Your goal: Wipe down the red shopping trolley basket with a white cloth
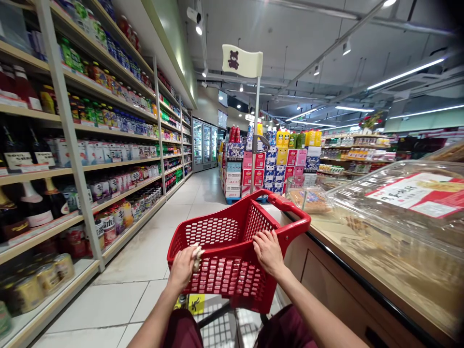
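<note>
In front of me stands a red plastic shopping cart (224, 263) with perforated walls, turned side-on. My left hand (182, 267) is closed on a small crumpled off-white cloth (197, 257). It presses the cloth against the cart's upper rim, near the left end. My right hand (268, 250) grips the same rim farther right, its fingers curled over the edge below the red handle (299, 223). A pole rises behind the basket and carries a cream flag (242, 61) with a bear on it. The visible inside walls of the basket are bare.
Shelves of bottles and cans (119, 159) line the left side. A display counter (362, 285) with clear-lidded food packs (409, 193) stands close on the right. Stacked drink cartons (253, 169) are ahead, with glass-door fridges (205, 140) beyond. Pale floor tiles (119, 295) run along the aisle.
</note>
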Tool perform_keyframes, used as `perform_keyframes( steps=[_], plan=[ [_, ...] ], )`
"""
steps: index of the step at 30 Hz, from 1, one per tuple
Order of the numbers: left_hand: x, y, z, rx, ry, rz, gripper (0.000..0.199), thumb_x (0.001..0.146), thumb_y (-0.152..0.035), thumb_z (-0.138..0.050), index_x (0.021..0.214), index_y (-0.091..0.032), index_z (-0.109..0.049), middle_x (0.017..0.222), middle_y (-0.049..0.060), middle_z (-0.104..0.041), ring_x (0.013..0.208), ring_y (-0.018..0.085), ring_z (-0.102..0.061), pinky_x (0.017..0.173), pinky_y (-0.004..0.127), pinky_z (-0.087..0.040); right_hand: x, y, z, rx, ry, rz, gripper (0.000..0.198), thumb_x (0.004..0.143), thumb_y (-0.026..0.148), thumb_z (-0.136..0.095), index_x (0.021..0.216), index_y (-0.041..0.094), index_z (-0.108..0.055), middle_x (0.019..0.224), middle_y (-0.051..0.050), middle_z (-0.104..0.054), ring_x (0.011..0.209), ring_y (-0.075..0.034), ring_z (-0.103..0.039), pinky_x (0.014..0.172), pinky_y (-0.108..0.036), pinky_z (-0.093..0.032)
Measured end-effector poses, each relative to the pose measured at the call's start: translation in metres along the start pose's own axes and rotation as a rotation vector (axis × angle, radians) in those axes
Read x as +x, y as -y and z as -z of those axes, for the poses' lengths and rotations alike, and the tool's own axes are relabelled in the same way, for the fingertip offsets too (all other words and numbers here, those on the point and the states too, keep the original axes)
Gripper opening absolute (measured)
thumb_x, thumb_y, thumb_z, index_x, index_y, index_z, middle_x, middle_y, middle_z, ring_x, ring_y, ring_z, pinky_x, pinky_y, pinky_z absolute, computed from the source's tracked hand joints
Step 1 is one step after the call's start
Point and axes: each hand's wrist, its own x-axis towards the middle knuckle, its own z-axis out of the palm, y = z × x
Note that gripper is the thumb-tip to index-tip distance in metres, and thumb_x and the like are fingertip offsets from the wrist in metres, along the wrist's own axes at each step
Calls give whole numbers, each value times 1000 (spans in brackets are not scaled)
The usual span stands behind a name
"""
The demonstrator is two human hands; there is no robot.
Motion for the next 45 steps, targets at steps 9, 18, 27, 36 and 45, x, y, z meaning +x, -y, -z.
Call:
perform_keyframes(
  steps=[9,18,27,36,45],
  plan=[
    [22,-54,-36,41,187,-43,49,78,-21,-38,127,-17,-38,122,12,-54,115,22,-47,96,45,-36,6,73,-26,265,25,216,38,85,19,-36,120,18,-50,124,-8,-51,114,-19,-43,98,-37,-33],
    [-21,6,-5,207,264,87,59,70,-27,-50,127,-18,-38,136,10,-41,128,24,-31,106,49,-22,27,128,-67,106,247,366,22,90,28,-39,98,23,-59,84,-2,-63,81,-16,-54,76,-29,-40],
    [-13,-21,0,201,273,172,52,73,-32,-47,122,-12,-44,132,13,-45,128,26,-32,106,49,-23,42,14,-8,-65,320,-3,26,89,22,-38,81,18,-63,78,-5,-63,70,-14,-57,60,-24,-36],
    [-14,-28,7,286,315,200,57,76,-35,-38,126,-7,-39,136,13,-40,130,23,-27,109,44,-18,30,68,-29,30,385,291,26,89,25,-37,96,23,-62,88,-4,-62,79,-16,-54,71,-28,-40],
    [-10,-31,3,282,291,259,58,77,-39,-36,124,-5,-41,133,14,-43,129,25,-29,108,45,-19,10,-20,12,-86,244,169,53,72,2,-41,123,14,-47,127,-13,-45,119,-26,-36,100,-44,-28]
  ],
)
